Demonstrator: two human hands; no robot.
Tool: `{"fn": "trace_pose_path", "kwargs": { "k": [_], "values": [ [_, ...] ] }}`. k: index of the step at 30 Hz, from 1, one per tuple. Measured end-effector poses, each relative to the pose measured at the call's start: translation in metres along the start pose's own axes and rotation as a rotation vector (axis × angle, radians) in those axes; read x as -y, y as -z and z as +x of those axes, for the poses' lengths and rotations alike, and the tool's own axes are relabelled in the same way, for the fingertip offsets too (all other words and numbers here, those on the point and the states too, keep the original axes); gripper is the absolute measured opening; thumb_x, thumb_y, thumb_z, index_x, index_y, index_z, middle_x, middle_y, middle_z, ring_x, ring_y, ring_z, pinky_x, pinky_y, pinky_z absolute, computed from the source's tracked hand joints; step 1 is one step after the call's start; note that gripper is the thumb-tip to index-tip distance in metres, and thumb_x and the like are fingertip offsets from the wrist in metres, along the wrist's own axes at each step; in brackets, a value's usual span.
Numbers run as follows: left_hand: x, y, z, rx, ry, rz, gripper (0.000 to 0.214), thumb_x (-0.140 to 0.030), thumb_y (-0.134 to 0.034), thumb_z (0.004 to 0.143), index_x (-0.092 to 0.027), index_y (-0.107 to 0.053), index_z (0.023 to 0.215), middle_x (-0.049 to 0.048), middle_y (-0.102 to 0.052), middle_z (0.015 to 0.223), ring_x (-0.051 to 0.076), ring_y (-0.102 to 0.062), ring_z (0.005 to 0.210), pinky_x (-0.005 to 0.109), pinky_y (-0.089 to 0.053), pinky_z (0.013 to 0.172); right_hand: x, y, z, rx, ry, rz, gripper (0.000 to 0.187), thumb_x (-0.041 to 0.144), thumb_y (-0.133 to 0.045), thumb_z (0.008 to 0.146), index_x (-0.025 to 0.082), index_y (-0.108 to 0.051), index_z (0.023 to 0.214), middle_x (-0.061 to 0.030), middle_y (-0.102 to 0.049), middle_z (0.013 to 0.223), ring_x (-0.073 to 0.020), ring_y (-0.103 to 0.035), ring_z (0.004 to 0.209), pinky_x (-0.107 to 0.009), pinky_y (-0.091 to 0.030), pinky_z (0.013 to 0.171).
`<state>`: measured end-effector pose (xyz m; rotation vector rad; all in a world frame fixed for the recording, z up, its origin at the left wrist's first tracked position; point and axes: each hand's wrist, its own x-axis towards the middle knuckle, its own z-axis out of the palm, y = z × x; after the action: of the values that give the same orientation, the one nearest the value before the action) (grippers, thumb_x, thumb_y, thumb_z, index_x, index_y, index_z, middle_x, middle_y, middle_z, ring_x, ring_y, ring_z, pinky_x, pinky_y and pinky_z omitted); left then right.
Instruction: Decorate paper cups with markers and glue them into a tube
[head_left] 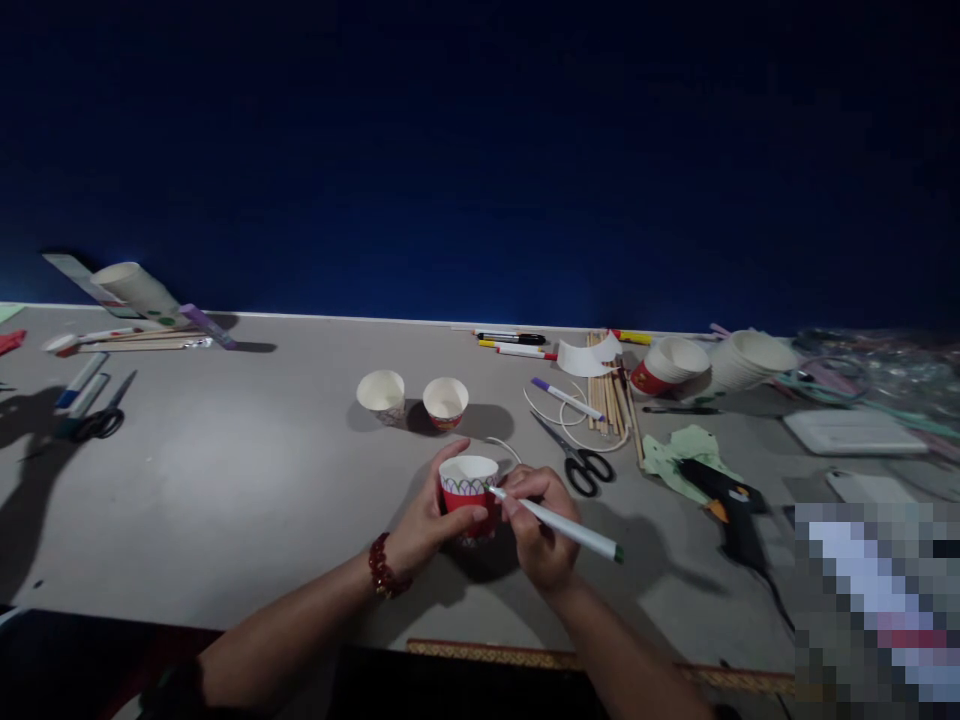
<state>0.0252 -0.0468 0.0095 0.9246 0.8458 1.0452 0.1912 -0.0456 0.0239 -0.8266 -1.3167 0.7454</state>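
A red paper cup (459,501) with a white upper band stands upright in my left hand (427,510), whose fingers and thumb wrap its side. Looped purple and green lines run around that band. My right hand (544,525) grips a white marker pen (574,530) with a green end. The pen's tip meets the cup's side just below the rim, at the right. Two more paper cups stand behind: a white patterned cup (382,395) and a smaller cup (446,402) with red on it.
To the right lie black scissors (589,470), a purple-capped marker (566,397), wooden sticks (604,400), stacked cups (750,362) and a glue gun (727,510) on green paper (690,452). More scissors (101,425) and markers (82,380) lie at the left. A blue wall (450,180) rises behind.
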Motion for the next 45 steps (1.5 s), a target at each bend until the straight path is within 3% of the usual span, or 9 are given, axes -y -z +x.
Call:
{"fn": "trace_pose_path", "kwargs": {
  "k": [18,45],
  "values": [
    [-0.0023,-0.0005,0.0003,0.006,0.004,0.005,0.098,-0.039,-0.093,0.077,-0.027,-0.042,0.160,0.0087,-0.068,0.127,0.026,-0.064,0.112,0.040,-0.052,0.104,0.0017,-0.0021,0.0011,-0.043,-0.050,0.022,0.009,0.017,-0.060,0.094,0.025,-0.060,0.088,0.0028,-0.056,0.068,-0.0190,-0.059,0.066,-0.032,-0.051,0.062],
    [-0.0014,-0.0011,0.0003,-0.010,-0.021,0.055,0.097,-0.046,-0.093,0.076,-0.027,-0.044,0.158,0.0077,-0.067,0.125,0.027,-0.064,0.110,0.041,-0.052,0.103,-0.0023,0.0000,-0.0040,0.006,-0.040,-0.039,0.007,0.020,-0.061,0.095,0.025,-0.061,0.091,0.0004,-0.060,0.073,-0.0214,-0.063,0.072,-0.035,-0.051,0.065]
  ]
}}
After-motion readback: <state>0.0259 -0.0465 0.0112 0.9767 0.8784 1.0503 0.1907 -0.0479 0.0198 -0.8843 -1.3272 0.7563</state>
